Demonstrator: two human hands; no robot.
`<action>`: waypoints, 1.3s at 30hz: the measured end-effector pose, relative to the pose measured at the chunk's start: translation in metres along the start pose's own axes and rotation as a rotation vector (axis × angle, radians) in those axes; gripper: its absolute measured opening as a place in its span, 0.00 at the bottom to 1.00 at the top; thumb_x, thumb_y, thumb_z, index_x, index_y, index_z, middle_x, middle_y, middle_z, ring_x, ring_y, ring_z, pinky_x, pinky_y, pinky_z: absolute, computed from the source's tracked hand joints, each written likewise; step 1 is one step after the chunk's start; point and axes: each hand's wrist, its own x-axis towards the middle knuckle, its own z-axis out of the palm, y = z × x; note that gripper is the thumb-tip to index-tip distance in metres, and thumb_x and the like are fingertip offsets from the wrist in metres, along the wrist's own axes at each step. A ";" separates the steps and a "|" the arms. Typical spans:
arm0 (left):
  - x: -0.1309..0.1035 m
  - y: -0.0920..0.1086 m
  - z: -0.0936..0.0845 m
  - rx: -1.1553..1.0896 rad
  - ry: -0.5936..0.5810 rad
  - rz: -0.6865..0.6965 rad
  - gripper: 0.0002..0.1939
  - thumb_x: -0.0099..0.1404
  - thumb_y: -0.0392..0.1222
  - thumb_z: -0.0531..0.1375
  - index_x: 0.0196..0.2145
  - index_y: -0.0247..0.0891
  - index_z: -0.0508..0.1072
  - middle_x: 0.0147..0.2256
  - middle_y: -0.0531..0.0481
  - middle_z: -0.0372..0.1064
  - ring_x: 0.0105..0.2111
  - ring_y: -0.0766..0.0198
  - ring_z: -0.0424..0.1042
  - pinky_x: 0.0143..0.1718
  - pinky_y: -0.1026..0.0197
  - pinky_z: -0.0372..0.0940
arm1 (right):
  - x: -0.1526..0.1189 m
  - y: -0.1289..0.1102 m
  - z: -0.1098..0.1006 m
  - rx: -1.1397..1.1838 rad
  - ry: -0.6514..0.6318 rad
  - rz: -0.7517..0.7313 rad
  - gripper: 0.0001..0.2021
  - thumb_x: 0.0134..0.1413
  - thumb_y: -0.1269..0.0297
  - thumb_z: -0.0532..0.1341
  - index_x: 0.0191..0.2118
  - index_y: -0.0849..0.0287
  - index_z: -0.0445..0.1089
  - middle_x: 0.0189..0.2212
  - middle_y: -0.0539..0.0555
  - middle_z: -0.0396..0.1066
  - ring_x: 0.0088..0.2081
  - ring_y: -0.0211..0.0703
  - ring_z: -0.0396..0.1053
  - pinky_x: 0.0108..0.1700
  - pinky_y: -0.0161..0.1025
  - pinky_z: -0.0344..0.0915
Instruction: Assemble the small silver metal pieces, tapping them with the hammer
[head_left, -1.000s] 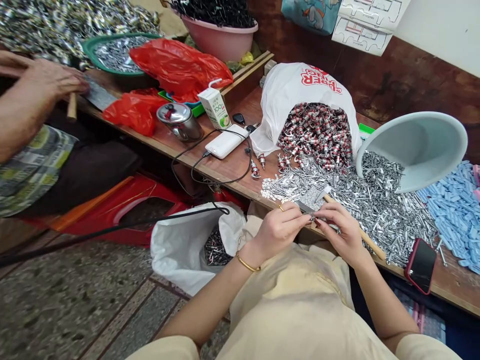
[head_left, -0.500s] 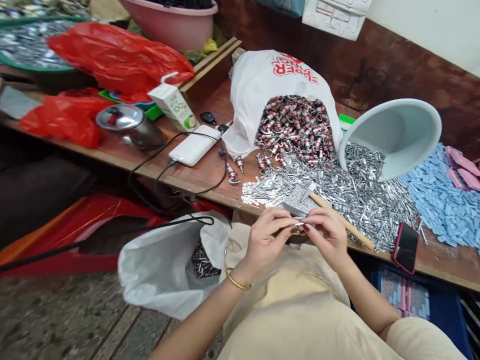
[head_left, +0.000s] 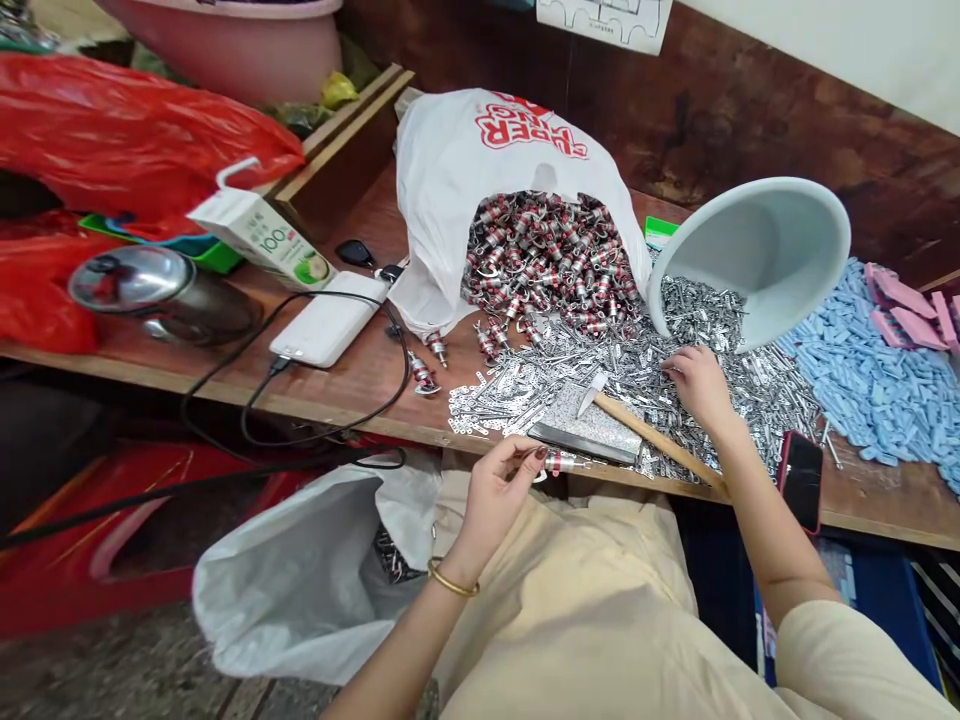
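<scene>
My left hand (head_left: 504, 490) is closed on a small silver metal fitting with a red band (head_left: 561, 462), in front of the table edge. It resembles the fittings (head_left: 555, 260) heaped in the white plastic bag (head_left: 442, 180). My right hand (head_left: 699, 385) is over the pile of small metal parts (head_left: 675, 440), its fingers bent together at the tips; whatever they pinch cannot be made out. Between the hands, a hammer with a wooden handle (head_left: 652, 436) rests across a speckled block (head_left: 592, 425). A dark metal bar (head_left: 577, 443) lies along the block's front.
A tipped grey tub (head_left: 795, 250) spills parts onto the pile. Light blue pieces (head_left: 885, 370) and a phone (head_left: 801, 482) lie to the right. On the left are a white power bank (head_left: 327, 320) with cable, a drink carton (head_left: 262, 238) and a metal mug (head_left: 161, 290). An open white sack (head_left: 292, 590) stands below.
My hands were together at the table edge; now my right hand has moved away to the pile on the right, while my left keeps the fitting. The view has shifted right.
</scene>
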 end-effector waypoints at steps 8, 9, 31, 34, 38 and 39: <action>0.004 0.007 0.001 0.006 -0.012 -0.123 0.10 0.64 0.46 0.64 0.33 0.36 0.76 0.29 0.49 0.75 0.29 0.64 0.73 0.33 0.65 0.68 | 0.011 0.010 0.017 -0.199 -0.203 0.031 0.08 0.59 0.70 0.59 0.31 0.59 0.75 0.35 0.64 0.73 0.43 0.58 0.65 0.45 0.50 0.64; 0.005 0.007 -0.001 0.002 -0.006 -0.141 0.10 0.64 0.46 0.64 0.32 0.36 0.76 0.29 0.49 0.75 0.29 0.64 0.73 0.32 0.65 0.68 | 0.009 0.007 0.015 -0.132 -0.175 0.062 0.08 0.60 0.69 0.59 0.32 0.59 0.74 0.36 0.64 0.74 0.43 0.57 0.65 0.46 0.51 0.64; 0.025 -0.017 -0.028 0.006 -0.079 -0.167 0.08 0.59 0.43 0.64 0.28 0.35 0.73 0.26 0.51 0.69 0.28 0.66 0.67 0.31 0.65 0.63 | -0.039 -0.112 0.005 1.508 -0.285 0.476 0.19 0.45 0.57 0.75 0.45 0.53 0.78 0.31 0.51 0.74 0.29 0.37 0.67 0.31 0.36 0.69; 0.032 -0.020 -0.032 0.017 -0.105 -0.166 0.07 0.58 0.42 0.63 0.28 0.35 0.72 0.27 0.51 0.70 0.28 0.65 0.68 0.32 0.65 0.63 | -0.042 -0.118 0.010 1.529 -0.310 0.493 0.16 0.43 0.58 0.76 0.40 0.53 0.79 0.30 0.51 0.74 0.28 0.37 0.67 0.29 0.35 0.69; 0.036 -0.021 -0.032 0.034 -0.123 -0.186 0.07 0.58 0.42 0.62 0.28 0.36 0.72 0.27 0.52 0.71 0.28 0.66 0.69 0.32 0.65 0.64 | -0.044 -0.124 0.013 1.599 -0.350 0.553 0.14 0.40 0.60 0.77 0.35 0.53 0.78 0.30 0.50 0.74 0.27 0.35 0.67 0.26 0.32 0.68; 0.037 -0.022 -0.031 0.038 -0.122 -0.193 0.07 0.58 0.42 0.63 0.29 0.36 0.72 0.26 0.52 0.71 0.27 0.66 0.69 0.31 0.65 0.64 | -0.044 -0.125 0.014 1.615 -0.359 0.567 0.14 0.40 0.60 0.78 0.35 0.53 0.78 0.30 0.50 0.74 0.27 0.35 0.67 0.26 0.31 0.68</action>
